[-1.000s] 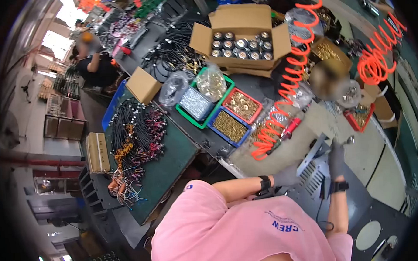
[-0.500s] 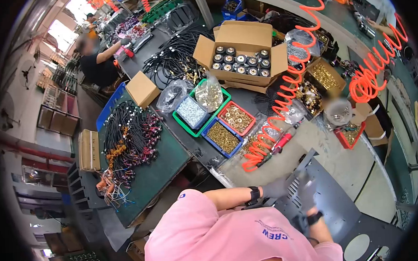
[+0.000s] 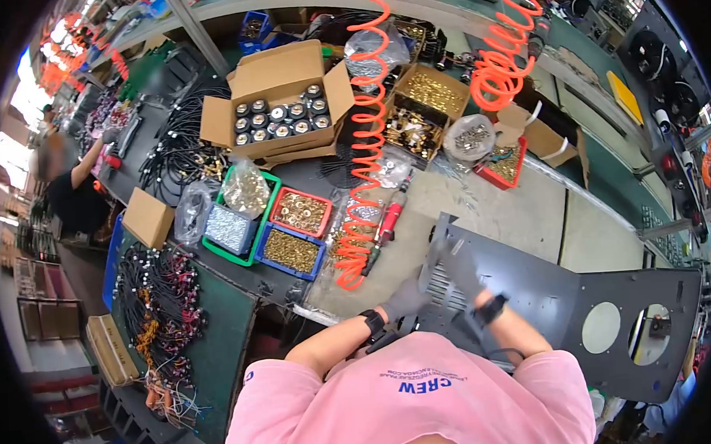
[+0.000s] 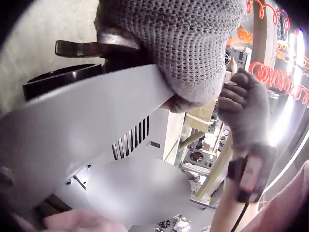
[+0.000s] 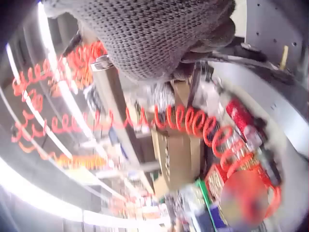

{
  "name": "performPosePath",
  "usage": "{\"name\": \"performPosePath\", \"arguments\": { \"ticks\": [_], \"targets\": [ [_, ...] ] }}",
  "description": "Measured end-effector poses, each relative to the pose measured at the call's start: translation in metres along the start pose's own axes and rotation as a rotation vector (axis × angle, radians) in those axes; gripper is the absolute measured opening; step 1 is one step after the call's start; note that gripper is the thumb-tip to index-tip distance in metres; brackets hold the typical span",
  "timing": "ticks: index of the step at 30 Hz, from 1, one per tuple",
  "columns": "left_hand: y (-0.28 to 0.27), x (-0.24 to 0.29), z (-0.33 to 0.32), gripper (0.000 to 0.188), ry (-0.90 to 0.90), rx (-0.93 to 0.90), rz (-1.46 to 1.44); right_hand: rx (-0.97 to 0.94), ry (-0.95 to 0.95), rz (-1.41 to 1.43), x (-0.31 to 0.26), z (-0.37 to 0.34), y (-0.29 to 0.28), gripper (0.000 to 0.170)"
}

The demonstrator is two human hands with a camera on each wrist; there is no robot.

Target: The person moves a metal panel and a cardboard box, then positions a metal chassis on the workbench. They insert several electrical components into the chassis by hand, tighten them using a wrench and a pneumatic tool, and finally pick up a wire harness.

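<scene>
"What's leftmost?"
"A blue bin (image 3: 286, 270), then a red tool (image 3: 391, 220) near the left hand (image 3: 407, 297), which grips the slotted metal panel (image 3: 525, 282) at its edge."
"Right hand (image 3: 462, 274)?"
"Over the panel, fingers curled; I can't tell around what, if anything."
"Room?"
"Bare bench (image 3: 497, 204) past the panel's far edge."

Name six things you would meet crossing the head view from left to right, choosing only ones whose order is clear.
Small cardboard box → blue bin → left hand → right hand → red bin → yellow board.
</scene>
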State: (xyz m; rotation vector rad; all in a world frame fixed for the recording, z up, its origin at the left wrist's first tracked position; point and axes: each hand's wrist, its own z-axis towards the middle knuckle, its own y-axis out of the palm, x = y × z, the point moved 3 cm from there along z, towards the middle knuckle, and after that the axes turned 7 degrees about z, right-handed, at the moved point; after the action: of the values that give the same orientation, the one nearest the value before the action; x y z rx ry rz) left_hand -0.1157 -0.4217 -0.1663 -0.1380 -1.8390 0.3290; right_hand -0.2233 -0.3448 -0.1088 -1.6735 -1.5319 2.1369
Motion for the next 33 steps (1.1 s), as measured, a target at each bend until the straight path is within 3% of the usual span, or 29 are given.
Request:
{"name": "performPosePath", "arguments": {
  "ticks": [1,2,4,5,6,8,9,11,13,15,16,17,19,20,22,25,27,28,29,31,33],
  "targets": [
    [0.003,-0.001,-0.001,0.058,-0.051,0.025,0.175,0.105,-0.216,-0.050,0.005,-0.032,0.026,0.023],
    [0.003,-0.003,-0.003,0.058,-0.056,0.013,0.169,0.073,-0.283,-0.100,0.007,-0.035,0.025,0.021],
    [0.001,-0.005,0.000,0.059,0.028,0.029,-0.044,-0.045,-0.072,0.229,-0.002,-0.011,-0.002,0.020],
    [0.004,-0.007,-0.005,0.059,0.055,0.024,-0.154,-0.122,0.234,0.607,-0.015,0.016,-0.025,0.020],
    [0.005,-0.005,-0.008,0.059,0.033,-0.007,-0.156,-0.165,0.413,0.439,-0.009,0.045,-0.031,0.020],
    [-0.002,-0.001,-0.008,0.060,-0.046,-0.047,-0.133,-0.191,0.633,0.304,0.020,0.028,-0.007,0.019],
    [-0.005,-0.003,0.000,0.060,-0.045,-0.085,-0.119,0.136,0.105,0.325,0.035,0.009,0.023,0.021],
    [0.003,-0.014,-0.003,0.061,-0.088,-0.065,0.049,0.454,-0.369,0.295,0.034,-0.030,0.042,0.026],
    [0.004,-0.011,-0.002,0.061,-0.129,-0.055,0.043,0.288,-0.213,0.271,0.025,-0.010,0.020,0.026],
    [0.002,-0.010,-0.005,0.062,-0.063,-0.048,-0.098,0.047,-0.073,0.053,0.010,0.033,-0.028,0.022],
    [-0.001,-0.005,-0.006,0.063,-0.104,-0.066,-0.080,-0.261,0.374,0.112,0.012,0.052,-0.031,0.022],
    [0.001,-0.009,-0.007,0.063,-0.102,-0.076,-0.074,-0.252,0.380,0.118,0.016,0.038,-0.014,0.022],
    [0.005,-0.018,-0.003,0.063,-0.005,0.019,-0.096,0.437,-0.365,0.113,0.003,-0.019,0.016,0.010],
    [0.005,-0.012,-0.005,0.063,-0.012,0.013,-0.101,0.108,-0.203,-0.044,-0.044,-0.034,0.001,0.015],
    [-0.002,0.003,-0.007,0.064,-0.054,0.007,-0.066,0.104,-0.084,0.050,0.002,-0.020,0.009,0.018],
    [0.000,-0.003,-0.005,0.065,-0.055,-0.095,-0.233,-0.032,0.241,0.282,0.009,0.021,-0.018,0.020],
    [-0.007,0.014,-0.009,0.063,-0.033,-0.062,-0.162,0.097,-0.075,0.210,0.017,0.019,-0.006,0.021],
    [-0.009,0.022,-0.008,0.061,-0.019,-0.020,-0.113,0.101,-0.085,0.204,0.002,0.010,-0.004,0.021],
    [-0.005,0.014,-0.008,0.061,-0.020,-0.018,-0.118,0.246,-0.271,-0.016,-0.028,-0.015,-0.002,0.021],
    [0.001,-0.003,-0.005,0.060,0.029,0.043,-0.070,0.386,-0.455,-0.237,-0.040,-0.013,-0.013,0.022],
    [-0.002,0.000,-0.008,0.062,-0.037,-0.029,-0.105,-0.036,0.068,0.193,0.001,0.032,-0.023,0.024]
  ]
}}
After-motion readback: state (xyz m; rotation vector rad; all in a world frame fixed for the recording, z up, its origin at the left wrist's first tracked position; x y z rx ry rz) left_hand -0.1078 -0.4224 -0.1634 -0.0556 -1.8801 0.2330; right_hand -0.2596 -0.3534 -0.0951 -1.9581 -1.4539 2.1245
